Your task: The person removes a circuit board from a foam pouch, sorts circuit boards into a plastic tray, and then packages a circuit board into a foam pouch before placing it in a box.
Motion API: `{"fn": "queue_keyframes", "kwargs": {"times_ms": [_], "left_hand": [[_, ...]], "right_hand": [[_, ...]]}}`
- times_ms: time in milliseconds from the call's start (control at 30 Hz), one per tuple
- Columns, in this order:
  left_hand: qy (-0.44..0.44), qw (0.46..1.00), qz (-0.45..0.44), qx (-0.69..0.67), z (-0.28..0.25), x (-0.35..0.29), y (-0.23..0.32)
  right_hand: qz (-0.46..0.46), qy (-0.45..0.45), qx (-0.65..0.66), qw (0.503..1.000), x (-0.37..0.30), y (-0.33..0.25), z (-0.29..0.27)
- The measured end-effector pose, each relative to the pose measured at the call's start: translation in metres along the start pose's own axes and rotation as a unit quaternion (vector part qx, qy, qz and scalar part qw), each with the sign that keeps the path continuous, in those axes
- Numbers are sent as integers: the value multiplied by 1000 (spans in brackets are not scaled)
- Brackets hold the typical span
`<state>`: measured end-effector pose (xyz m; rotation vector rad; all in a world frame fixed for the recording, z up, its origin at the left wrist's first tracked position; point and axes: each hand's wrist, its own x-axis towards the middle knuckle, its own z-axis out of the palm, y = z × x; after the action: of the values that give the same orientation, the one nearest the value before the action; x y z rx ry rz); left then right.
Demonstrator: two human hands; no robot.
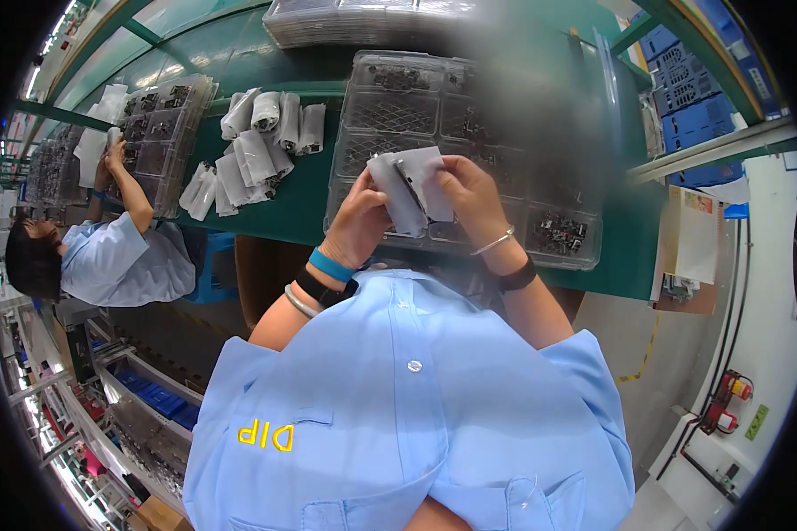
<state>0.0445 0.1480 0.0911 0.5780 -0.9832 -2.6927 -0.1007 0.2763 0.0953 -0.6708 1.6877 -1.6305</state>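
**Pinched From Both Sides**

The left hand and right hand gripped a white wrapper above a compartmented tray, apparently to steady both sides; white bundles lay leftward, perhaps grouped clear of the hands.

White wrapper, dark strip slanting between its flaps, above tray
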Motion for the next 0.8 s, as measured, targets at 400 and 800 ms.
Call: {"fn": "queue_keyframes", "kwargs": {"times_ms": [400,800], "left_hand": [[-18,991,-25,-133,-34,44,-17],[-38,995,-65,-71,-55,62,-7]], "right_hand": [[-42,65,119,990,13,-67,10],[-108,48,189,975,8,-155,27]]}}
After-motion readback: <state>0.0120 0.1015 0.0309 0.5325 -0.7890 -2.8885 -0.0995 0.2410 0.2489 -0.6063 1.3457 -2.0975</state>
